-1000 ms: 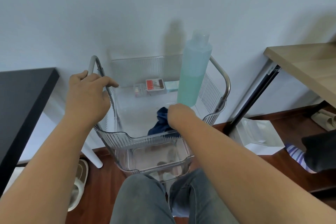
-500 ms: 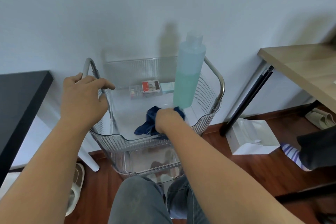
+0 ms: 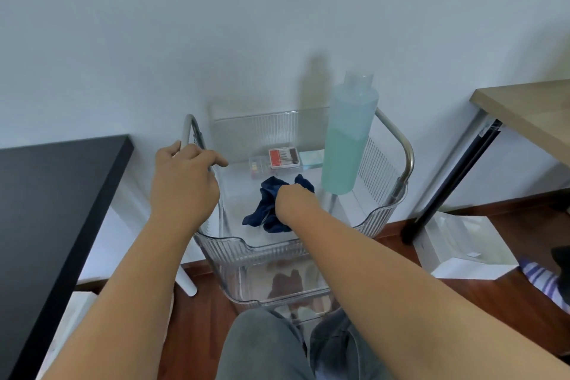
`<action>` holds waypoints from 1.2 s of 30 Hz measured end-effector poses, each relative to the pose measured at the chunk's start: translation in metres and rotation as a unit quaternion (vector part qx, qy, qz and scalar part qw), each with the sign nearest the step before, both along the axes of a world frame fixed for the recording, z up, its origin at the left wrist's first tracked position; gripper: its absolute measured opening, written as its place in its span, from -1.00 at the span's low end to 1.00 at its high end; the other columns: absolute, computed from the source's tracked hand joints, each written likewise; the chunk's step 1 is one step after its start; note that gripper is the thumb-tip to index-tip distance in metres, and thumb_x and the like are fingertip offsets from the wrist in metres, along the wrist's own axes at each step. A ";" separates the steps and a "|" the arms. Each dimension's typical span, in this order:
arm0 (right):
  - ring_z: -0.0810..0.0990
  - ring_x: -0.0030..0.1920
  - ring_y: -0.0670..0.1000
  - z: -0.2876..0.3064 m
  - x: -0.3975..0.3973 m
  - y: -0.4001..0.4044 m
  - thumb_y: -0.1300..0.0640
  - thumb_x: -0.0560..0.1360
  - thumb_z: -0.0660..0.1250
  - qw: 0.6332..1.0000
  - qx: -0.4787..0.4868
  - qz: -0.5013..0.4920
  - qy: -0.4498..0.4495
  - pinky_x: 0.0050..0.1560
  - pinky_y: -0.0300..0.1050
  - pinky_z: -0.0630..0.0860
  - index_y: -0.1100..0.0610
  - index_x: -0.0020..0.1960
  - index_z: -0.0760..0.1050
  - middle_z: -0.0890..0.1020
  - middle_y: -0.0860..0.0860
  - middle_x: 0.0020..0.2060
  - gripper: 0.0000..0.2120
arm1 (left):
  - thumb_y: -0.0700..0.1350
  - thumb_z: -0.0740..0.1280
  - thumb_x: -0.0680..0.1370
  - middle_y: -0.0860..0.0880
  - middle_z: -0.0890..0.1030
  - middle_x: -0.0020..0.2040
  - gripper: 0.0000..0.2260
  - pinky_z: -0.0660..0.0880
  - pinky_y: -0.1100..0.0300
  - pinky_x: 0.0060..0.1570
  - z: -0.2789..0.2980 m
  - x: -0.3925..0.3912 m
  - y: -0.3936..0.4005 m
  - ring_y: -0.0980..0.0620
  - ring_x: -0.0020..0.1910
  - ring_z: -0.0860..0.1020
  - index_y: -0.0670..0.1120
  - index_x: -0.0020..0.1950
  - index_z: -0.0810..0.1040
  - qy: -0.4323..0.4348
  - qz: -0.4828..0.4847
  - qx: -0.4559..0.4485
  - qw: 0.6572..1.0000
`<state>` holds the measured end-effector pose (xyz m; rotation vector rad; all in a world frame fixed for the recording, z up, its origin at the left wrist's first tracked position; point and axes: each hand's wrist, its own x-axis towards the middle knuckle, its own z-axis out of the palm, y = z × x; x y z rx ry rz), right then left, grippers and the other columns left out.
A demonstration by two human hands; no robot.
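Note:
A clear ribbed plastic cart with metal handles stands against the wall in front of me. My left hand grips its left metal handle. My right hand reaches into the top tray and holds a dark blue cloth bunched against the tray floor. A tall translucent bottle with green liquid stands at the tray's right side. A small clear box with a red label lies at the back of the tray.
A black table is on the left and a wooden desk with a black leg on the right. A white box lies on the wooden floor. My knees are just below the cart.
My right hand has slid the blue cloth leftward and toward the tray's middle, spreading it out more. My left hand keeps its hold on the handle.

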<state>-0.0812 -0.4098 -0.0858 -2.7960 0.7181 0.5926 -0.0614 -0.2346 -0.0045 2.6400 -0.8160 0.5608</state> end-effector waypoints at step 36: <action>0.49 -0.15 0.10 0.030 -0.068 -0.063 0.16 0.52 0.29 0.978 -0.101 0.142 0.118 -0.06 -0.06 0.47 0.20 0.10 0.53 0.46 0.04 -0.28 -0.81 | -0.30 0.19 0.57 -0.02 0.61 0.12 -0.67 0.16 0.24 0.31 -0.008 0.004 0.003 -0.19 0.36 0.37 -0.01 0.15 0.65 0.010 0.023 -0.018 1.000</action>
